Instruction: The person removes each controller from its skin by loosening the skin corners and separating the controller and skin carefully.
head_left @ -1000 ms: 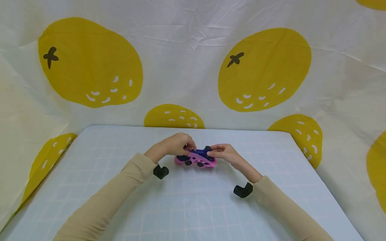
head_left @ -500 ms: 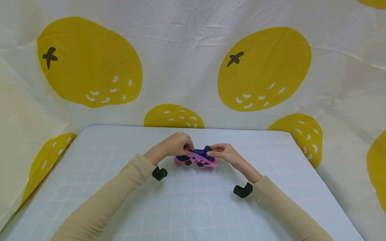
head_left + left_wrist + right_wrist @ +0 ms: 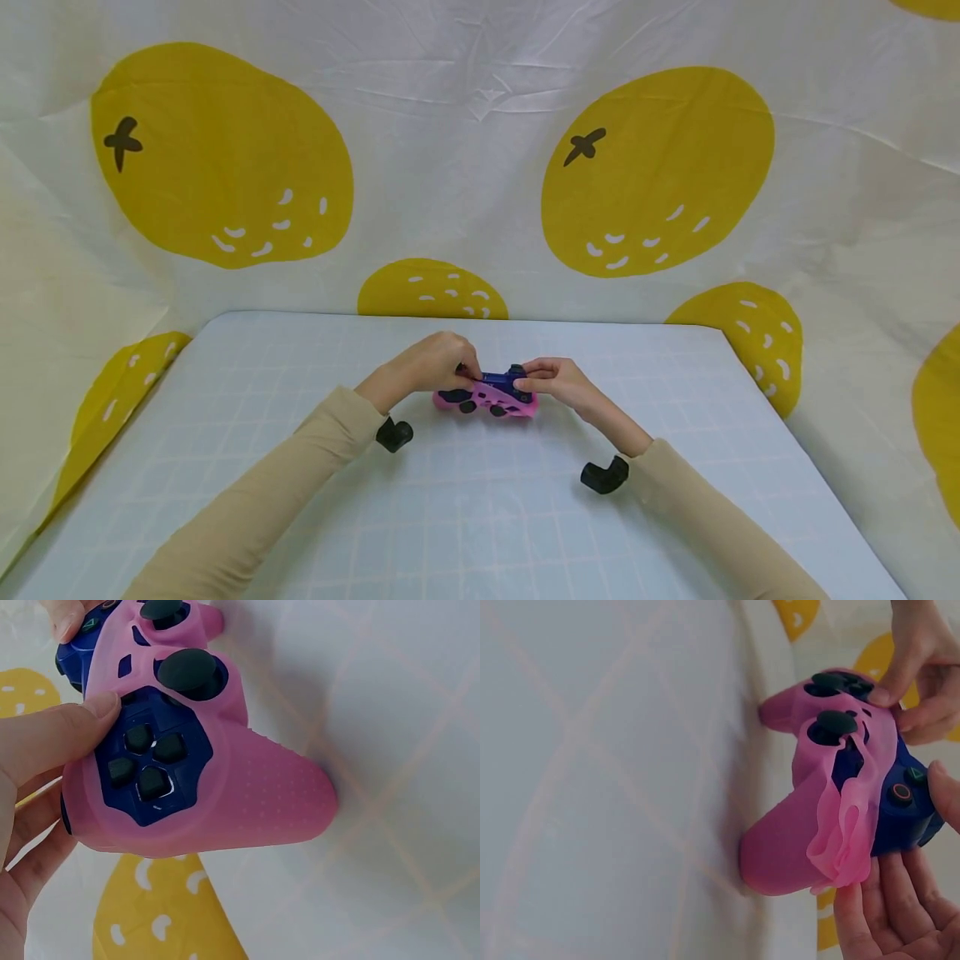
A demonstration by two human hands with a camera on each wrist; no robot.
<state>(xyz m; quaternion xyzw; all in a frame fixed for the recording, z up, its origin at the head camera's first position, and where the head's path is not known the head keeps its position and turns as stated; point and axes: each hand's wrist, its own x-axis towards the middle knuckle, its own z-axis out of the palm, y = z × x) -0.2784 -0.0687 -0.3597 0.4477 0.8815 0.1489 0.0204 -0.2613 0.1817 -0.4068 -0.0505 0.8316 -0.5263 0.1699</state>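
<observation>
A dark blue game controller (image 3: 501, 380) stands near the table's far middle, grips downward, partly inside a pink silicone cover (image 3: 510, 402). In the left wrist view the cover (image 3: 277, 799) surrounds the direction buttons and the left stick. Over the right-hand buttons it is pulled back, bunched in folds (image 3: 844, 840), leaving the blue body (image 3: 891, 825) bare. My left hand (image 3: 442, 361) pinches the controller's left top edge, thumb on the cover's edge above the direction buttons. My right hand (image 3: 558, 383) holds the bare right end, thumb beside the buttons, fingers behind.
A pale blue checked cloth covers the table (image 3: 450, 517). Behind it hangs a white curtain (image 3: 450, 167) with big yellow fruit prints. Black angled pieces (image 3: 394, 434) sit by both wrists, the right one (image 3: 604, 475) nearer the front.
My left hand has shifted slightly along the top edge, and its wrist has moved a little left and toward me. The right hand and controller look almost unmoved.
</observation>
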